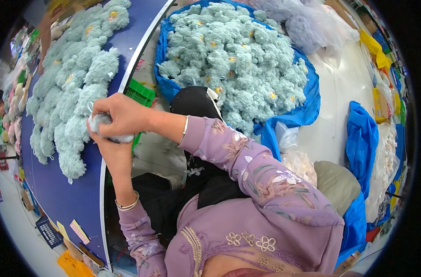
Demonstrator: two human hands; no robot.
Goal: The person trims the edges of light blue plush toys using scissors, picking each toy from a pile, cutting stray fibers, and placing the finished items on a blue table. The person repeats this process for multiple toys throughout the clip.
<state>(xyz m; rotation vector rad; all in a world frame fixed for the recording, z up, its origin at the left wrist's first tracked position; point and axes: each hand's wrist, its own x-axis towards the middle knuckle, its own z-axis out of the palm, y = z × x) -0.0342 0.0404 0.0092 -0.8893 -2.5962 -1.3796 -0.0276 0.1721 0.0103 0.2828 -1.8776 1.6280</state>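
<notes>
My right hand and my left hand meet at the edge of the blue table. Both are closed around a small fluffy grey-blue plush piece, whose fluff shows between the fingers and below the right hand. A thin white loop stands up by the right hand's knuckles. Fingers cover most of the piece, so its full shape is hidden. Just beyond my hands lies a large heap of pale blue-green fluffy plush pieces on the table, some with yellow spots and small white tags.
On the floor ahead, a blue tarp sack holds a big pile of similar plush. A green plastic crate stands beside the blue table. Another person's arm shows at the far left. Clear bags and blue sheeting lie right.
</notes>
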